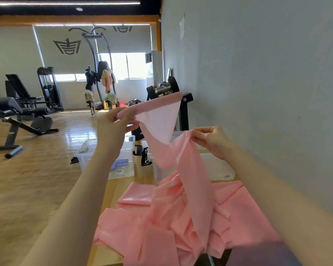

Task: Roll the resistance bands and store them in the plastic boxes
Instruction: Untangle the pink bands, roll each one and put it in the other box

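A long pink resistance band (192, 181) rises from a crumpled pink heap (173, 223) on the wooden table. My left hand (115, 123) pinches the band's flat upper end, which spreads out to the right at chest height. My right hand (210, 140) grips the band lower down, where it bunches and hangs to the heap. A clear plastic box (104, 160) stands beyond my left forearm with rolled purple bands (121, 163) inside. A second clear box (219, 167) sits behind the hanging band, partly hidden.
The wooden table (112, 191) runs along a grey wall (267, 93) on the right. Black stands (144, 154) sit between the boxes. A dumbbell rack (167, 89) is at the table's far end. Gym benches and machines (19, 112) fill the floor to the left.
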